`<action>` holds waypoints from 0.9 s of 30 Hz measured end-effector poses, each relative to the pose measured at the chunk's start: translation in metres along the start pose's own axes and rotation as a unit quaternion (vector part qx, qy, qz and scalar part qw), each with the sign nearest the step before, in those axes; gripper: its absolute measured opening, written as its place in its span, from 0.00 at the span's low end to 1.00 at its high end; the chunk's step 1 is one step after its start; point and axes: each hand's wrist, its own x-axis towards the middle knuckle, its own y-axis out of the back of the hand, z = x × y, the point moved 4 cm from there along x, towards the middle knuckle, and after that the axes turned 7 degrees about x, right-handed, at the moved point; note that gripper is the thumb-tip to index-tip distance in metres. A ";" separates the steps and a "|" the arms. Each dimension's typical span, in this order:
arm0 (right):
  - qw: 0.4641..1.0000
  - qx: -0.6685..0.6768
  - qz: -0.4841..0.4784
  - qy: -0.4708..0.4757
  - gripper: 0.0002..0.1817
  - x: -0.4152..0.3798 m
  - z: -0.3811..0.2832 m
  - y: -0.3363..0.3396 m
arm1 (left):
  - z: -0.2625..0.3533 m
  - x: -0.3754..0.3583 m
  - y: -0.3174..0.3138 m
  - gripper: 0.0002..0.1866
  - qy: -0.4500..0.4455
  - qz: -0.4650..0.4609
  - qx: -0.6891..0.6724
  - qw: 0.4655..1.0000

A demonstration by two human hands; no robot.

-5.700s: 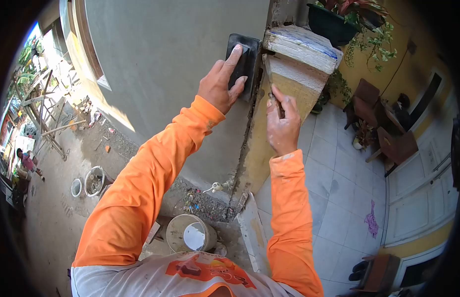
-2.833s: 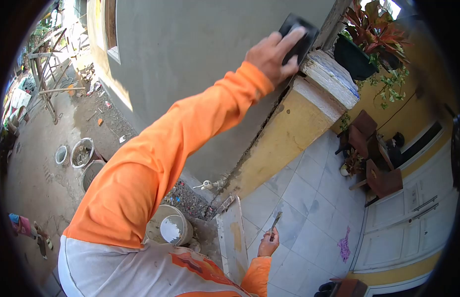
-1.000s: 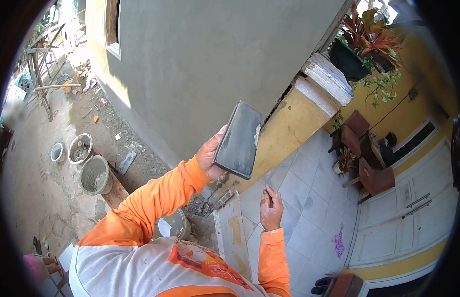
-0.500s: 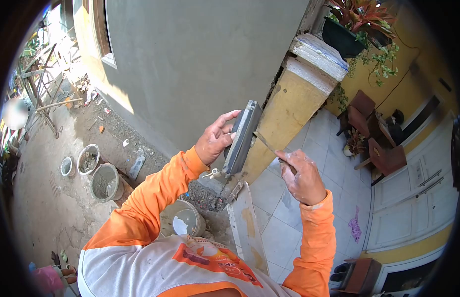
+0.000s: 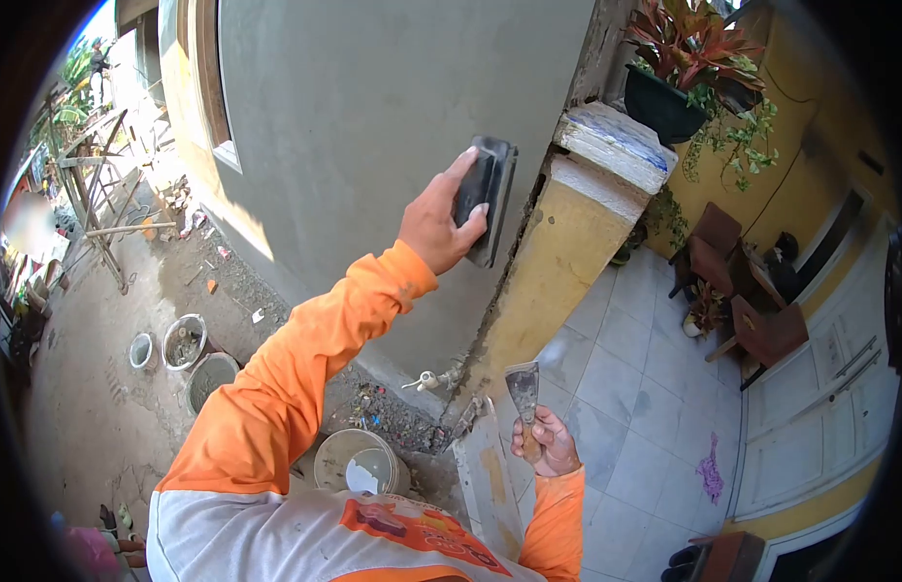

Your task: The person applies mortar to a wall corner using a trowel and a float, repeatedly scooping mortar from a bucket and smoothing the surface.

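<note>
My left hand [image 5: 441, 218] grips a dark plastering float [image 5: 491, 199], which lies against the grey plastered wall [image 5: 373, 107] near its right edge. Lower down, my right hand [image 5: 548, 441] is closed around the wooden handle of a scraper [image 5: 524, 393], its metal blade pointing up. The scraper is in front of the tiled floor, apart from the float and the wall. A yellow pillar [image 5: 557, 262] with a white top stands just right of the float.
A tap [image 5: 428, 381] juts from the wall's foot. Buckets [image 5: 359, 461] stand below and to the left. A board [image 5: 485, 480] leans by the pillar. A potted plant [image 5: 664, 102] sits on the pillar's top. Chairs [image 5: 713, 247] are at the right; part of another person [image 5: 92, 548] shows bottom left.
My left hand has moved up with the float and turned it onto the wall. My right hand has dropped away from the float, the scraper now upright.
</note>
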 end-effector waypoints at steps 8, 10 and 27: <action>0.996 0.025 0.015 0.081 0.19 0.017 -0.014 0.001 | 0.021 0.050 -0.028 0.35 -0.078 0.064 0.205 0.974; 0.996 0.027 0.021 0.086 0.19 0.019 -0.016 0.003 | 0.021 0.050 -0.034 0.35 -0.055 0.056 0.177 0.981; 0.732 -0.477 0.181 0.451 0.19 0.156 -0.160 -0.160 | 0.012 0.048 -0.041 0.37 -0.063 0.061 0.183 0.979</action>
